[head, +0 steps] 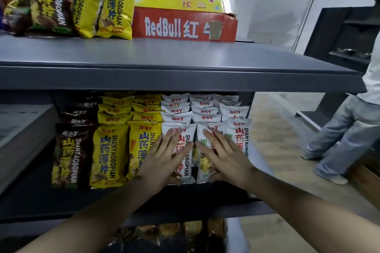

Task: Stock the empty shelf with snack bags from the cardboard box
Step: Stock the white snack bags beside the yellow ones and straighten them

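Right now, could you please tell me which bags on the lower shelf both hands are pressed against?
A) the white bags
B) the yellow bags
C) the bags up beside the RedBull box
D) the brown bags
A: the left hand and the right hand both lie with fingers extended on the front white bags, just right of the yellow bags.

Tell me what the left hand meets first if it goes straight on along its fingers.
The left hand lies flat on the front white snack bag; pushing on would likely press that bag against the white bags behind it. How much slack the row has is unclear.
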The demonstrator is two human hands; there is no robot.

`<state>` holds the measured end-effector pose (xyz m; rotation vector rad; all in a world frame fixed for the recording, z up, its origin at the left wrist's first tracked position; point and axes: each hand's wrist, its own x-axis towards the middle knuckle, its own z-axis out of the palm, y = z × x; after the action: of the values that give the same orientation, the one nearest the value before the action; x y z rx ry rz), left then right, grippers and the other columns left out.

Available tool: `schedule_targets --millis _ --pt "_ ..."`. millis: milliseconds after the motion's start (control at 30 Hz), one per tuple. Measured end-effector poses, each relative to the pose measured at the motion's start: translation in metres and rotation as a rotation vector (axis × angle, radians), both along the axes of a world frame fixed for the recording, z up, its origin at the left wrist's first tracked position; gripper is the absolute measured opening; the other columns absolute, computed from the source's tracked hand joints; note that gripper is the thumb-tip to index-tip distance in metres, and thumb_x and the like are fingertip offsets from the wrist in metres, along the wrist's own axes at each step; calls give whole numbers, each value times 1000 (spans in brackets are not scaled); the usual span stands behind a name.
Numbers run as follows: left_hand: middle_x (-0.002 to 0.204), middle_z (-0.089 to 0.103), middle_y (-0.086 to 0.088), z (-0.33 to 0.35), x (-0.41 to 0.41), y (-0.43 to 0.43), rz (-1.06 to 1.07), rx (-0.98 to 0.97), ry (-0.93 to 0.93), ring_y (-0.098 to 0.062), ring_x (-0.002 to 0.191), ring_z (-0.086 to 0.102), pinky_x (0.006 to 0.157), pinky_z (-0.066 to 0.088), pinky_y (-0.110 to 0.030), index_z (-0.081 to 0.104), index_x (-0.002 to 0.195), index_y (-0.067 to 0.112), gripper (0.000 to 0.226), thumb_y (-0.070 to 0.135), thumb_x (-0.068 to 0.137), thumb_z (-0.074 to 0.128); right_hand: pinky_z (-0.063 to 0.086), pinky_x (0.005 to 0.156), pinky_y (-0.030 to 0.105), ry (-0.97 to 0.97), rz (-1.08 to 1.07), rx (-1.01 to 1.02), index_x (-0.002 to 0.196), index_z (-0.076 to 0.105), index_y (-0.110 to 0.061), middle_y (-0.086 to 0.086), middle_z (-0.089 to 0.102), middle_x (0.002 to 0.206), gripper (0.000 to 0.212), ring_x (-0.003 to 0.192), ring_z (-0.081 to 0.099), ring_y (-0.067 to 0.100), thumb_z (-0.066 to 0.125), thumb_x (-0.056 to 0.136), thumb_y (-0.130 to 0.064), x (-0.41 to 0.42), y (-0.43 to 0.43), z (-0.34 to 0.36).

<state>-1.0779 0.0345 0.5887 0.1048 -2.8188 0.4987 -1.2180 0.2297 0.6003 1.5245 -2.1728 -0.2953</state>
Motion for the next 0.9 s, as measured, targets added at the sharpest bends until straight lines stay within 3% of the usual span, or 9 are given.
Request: schedule_targets --millis 100,200,367,533,633,700,767,833,900 --pt "157 8 -21 0 -5 1 -4 -17 46 -38 142 18 114 20 -48 14 152 25 139 51 38 90 37 103 58 24 0 -6 147 35 -15 19 32 153 130 138 35 40 72 41 -80 -4 -8 0" --pt "153 19 -21 1 -6 5 5 -23 55 -37 140 25 111 28 -49 22 150 24 136 74 36 77 38 102 58 33 -7 -32 147 32 -15 17 33 153 133 137 38 39 73 39 -80 -4 -10 -1" --pt "151 26 -23 4 -1 12 32 -53 70 -39 139 24 105 33 -61 22 149 24 133 82 39 68 36 104 57 14 112 -98 148 33 -16 16 30 153 116 139 31 38 66 56 -78 -10 -3 -1" --pt "154 21 -21 11 5 33 -9 -28 115 -38 142 18 104 28 -67 19 150 18 126 78 50 67 40 105 54 -116 66 -470 143 32 -14 17 33 146 91 135 34 37 70 72 -55 -20 19 10" --pt "156 14 -20 9 -7 60 -72 -35 137 -37 144 12 109 19 -64 15 151 16 121 70 58 71 44 98 56 -333 -221 -746 143 24 -9 28 30 144 81 128 37 45 68 81 -36 -42 30 9" --pt "157 4 -20 7 -21 80 -74 -40 103 -37 144 8 111 14 -62 7 152 18 125 71 58 71 41 100 56 -654 -345 -807 145 16 -17 23 29 144 86 128 36 42 71 81 -33 -57 33 2" --pt "157 5 -17 3 -35 90 -23 -21 42 -36 143 13 111 14 -61 -4 151 19 138 72 50 74 42 102 53 -912 -285 -815 142 14 -28 19 36 136 92 124 43 38 77 75 -32 -62 31 -1" --pt "157 11 -17 3 -44 94 60 43 -29 -37 143 17 111 13 -60 -6 151 19 143 70 46 77 36 109 41 -989 -262 -756 149 4 -21 19 29 141 107 132 36 35 80 75 -21 -66 26 -3" --pt "158 -5 -17 1 -47 91 99 48 -23 -40 145 -1 112 1 -60 -12 149 21 131 67 60 72 35 109 35 -1024 -289 -709 152 -4 -13 18 18 149 113 139 27 31 80 76 -15 -68 21 -1"
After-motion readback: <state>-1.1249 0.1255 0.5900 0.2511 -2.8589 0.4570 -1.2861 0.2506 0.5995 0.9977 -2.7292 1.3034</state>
